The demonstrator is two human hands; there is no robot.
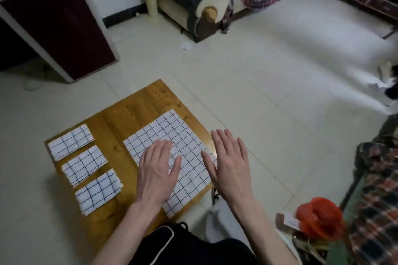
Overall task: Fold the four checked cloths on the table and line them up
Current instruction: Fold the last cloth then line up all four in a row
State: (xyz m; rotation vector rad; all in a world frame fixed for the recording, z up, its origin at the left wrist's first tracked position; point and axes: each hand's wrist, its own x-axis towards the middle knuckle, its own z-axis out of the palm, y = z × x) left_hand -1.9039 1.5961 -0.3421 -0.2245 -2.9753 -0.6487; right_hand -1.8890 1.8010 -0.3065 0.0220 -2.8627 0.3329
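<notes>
A small wooden table [120,114] stands on a pale tiled floor. Three folded white cloths with dark checks lie in a column on its left side: the far cloth [70,142], the middle cloth [84,164] and the near cloth [98,191]. A fourth checked cloth [172,131] lies spread flat on the table's right half. My left hand [157,170] rests flat on this cloth with straight fingers. My right hand [229,161] is over the cloth's right edge, fingers straight, thumb over the cloth; whether it touches is unclear.
A dark cabinet [53,28] stands at the far left and a sofa [193,0] at the back. A red plastic object [318,219] and a patterned seat [379,189] are at my near right. My knees sit just below the table's near edge.
</notes>
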